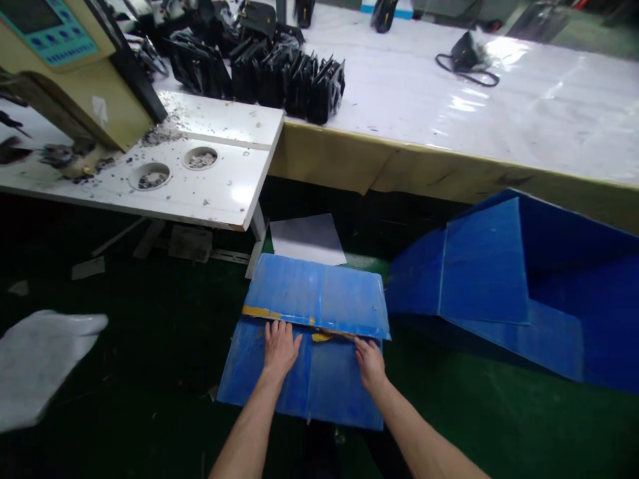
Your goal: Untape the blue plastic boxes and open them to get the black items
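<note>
Below me on the floor is a blue corrugated plastic box [314, 293], its top flaps folded inward. Yellow tape [262, 312] clings in strips along the seam between the far flap and the near flap [334, 382]. My left hand [281, 347] lies on the near flap by this seam, palm down, fingers stretched out and thumb apart. At the right end of the seam, my right hand [370, 364] has its fingers curled at the far flap's edge; its fingertips are partly hidden.
A larger blue box [479, 266] lies open at right. Behind stands a white-covered table [399, 86] with several black bags [279, 73]. To the left are a machine [120, 100] on a white worktop [224, 179], and a white seat-like object [44, 359]. White paper [307, 238] lies beyond the box.
</note>
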The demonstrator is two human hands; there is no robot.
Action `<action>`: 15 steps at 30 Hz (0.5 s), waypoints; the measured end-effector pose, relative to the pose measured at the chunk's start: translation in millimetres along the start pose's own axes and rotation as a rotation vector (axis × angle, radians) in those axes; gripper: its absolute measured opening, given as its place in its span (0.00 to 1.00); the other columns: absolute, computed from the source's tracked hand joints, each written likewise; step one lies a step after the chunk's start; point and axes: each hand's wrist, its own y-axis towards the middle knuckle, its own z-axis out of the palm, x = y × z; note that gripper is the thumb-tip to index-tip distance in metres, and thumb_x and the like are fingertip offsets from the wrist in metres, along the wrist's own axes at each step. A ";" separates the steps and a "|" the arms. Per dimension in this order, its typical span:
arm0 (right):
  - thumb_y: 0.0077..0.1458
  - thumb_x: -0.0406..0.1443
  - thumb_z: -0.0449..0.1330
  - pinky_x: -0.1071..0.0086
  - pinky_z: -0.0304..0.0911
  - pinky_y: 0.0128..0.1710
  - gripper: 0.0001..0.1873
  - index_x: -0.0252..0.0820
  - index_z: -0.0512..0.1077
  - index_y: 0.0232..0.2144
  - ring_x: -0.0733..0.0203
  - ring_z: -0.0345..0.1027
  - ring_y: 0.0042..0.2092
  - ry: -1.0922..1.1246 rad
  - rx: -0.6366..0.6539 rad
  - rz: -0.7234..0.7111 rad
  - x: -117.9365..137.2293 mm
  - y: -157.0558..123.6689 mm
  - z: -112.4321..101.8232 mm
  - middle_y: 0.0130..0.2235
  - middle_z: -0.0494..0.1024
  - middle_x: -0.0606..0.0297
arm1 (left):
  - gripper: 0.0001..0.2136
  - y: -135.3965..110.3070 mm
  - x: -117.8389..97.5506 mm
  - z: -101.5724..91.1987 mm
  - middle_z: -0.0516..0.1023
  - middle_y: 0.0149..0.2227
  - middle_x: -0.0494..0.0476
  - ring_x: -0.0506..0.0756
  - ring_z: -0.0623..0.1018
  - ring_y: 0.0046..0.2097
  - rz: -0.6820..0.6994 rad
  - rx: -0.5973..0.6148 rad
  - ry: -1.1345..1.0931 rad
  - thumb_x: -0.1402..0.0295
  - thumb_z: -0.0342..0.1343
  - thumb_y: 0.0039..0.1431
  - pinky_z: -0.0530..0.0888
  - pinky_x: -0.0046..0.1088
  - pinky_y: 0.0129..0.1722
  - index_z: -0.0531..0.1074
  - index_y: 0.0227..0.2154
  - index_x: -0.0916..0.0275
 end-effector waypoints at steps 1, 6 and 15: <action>0.67 0.55 0.54 0.49 0.68 0.58 0.27 0.44 0.71 0.56 0.49 0.73 0.56 0.057 -0.049 0.000 10.5 2.1 -3.3 0.57 0.76 0.54 | 0.19 -0.3 -3.0 -11.9 0.75 0.56 0.73 0.70 0.67 0.62 0.012 0.012 0.021 0.61 0.50 0.69 0.56 0.56 0.68 0.74 0.54 0.70; 0.66 0.56 0.53 0.52 0.74 0.51 0.28 0.40 0.70 0.53 0.51 0.76 0.50 0.251 -0.170 -0.104 67.4 -4.6 -26.5 0.52 0.78 0.54 | 0.27 -47.9 -17.3 -86.6 0.79 0.41 0.66 0.62 0.75 0.50 0.030 0.132 0.132 0.55 0.36 0.75 0.69 0.43 0.55 0.78 0.39 0.66; 0.52 0.57 0.65 0.42 0.60 0.64 0.38 0.35 0.68 0.53 0.38 0.68 0.59 -0.205 -0.237 -0.492 184.5 46.9 -46.6 0.55 0.74 0.42 | 0.23 -250.4 7.3 -82.6 0.79 0.58 0.66 0.69 0.73 0.62 -0.303 0.384 0.185 0.53 0.53 0.64 0.67 0.50 0.63 0.79 0.54 0.58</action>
